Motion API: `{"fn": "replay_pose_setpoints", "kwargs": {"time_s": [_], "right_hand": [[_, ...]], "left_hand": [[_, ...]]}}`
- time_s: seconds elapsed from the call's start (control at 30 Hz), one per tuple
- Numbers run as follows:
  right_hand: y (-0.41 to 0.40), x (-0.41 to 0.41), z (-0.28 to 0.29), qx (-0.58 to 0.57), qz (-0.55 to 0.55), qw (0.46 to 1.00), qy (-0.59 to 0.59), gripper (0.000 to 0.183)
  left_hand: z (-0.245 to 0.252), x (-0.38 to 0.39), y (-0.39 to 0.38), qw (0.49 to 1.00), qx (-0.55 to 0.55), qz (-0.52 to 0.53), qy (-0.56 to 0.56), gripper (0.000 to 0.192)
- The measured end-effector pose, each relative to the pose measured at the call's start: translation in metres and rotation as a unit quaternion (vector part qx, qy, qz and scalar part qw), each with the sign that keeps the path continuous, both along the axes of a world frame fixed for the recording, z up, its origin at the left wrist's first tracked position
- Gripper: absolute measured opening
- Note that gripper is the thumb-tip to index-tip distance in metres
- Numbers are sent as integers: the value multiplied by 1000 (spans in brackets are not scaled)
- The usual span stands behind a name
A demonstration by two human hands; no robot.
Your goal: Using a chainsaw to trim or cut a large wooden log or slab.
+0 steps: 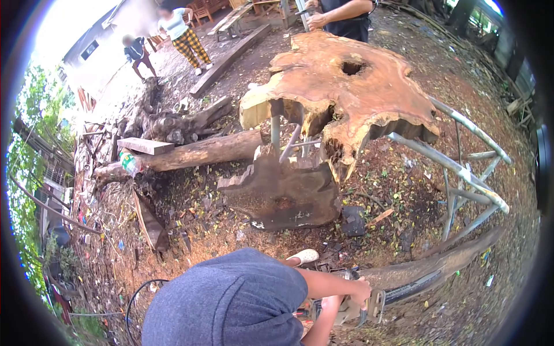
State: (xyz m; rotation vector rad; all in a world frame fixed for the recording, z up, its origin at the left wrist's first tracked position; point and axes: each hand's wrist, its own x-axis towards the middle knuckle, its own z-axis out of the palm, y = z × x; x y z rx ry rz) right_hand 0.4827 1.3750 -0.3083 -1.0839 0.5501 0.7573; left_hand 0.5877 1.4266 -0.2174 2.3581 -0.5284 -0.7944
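My left hand (pixel 362 292) is closed around the front handle area of a chainsaw (pixel 346 313), low at the bottom right. The saw's dark guide bar (pixel 411 287) points up and to the right, alongside a long weathered slab of wood (pixel 437 266) on the ground. My right forearm (pixel 321 322) reaches the saw body below the left arm. The right hand itself is mostly hidden behind the left forearm, so its grip is unclear. My blue-grey shirt shoulder (pixel 233 298) covers the bottom of the view. A white clog (pixel 306 257) shows just beyond it.
A large wooden slab (pixel 329 78) rests on a metal pipe frame (pixel 458 168). Below it leans a dark slab (pixel 285 194). A log (pixel 203 151) lies left. Behind the big slab stands a person (pixel 346 17); two more people stand farther off. A black cable (pixel 130 302) curves nearby.
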Motion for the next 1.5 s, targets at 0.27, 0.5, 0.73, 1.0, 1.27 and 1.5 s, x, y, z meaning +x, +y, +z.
{"fn": "replay_pose_setpoints", "kwargs": {"time_s": [0.27, 0.5, 0.73, 1.0, 1.27, 1.5], "right_hand": [[-1, 1, 3, 16, 9, 1000, -1, 44], [-3, 3, 7, 39, 23, 999, 12, 48], [0, 4, 13, 22, 11, 1000, 16, 48], [3, 4, 19, 12, 1, 1000, 21, 48], [4, 3, 22, 8, -4, 1000, 24, 48], [4, 2, 25, 6, -7, 1000, 24, 47]], "left_hand": [[-2, -1, 5, 1000, -15, 2, -5, 65], [4, -3, 6, 999, -29, 13, -3, 66], [4, -2, 7, 999, -32, 6, -7, 65], [3, 0, 6, 1000, -16, -5, -2, 63], [1, 0, 5, 1000, -13, -9, -8, 62], [0, -2, 4, 1000, -28, 7, -4, 58]]}}
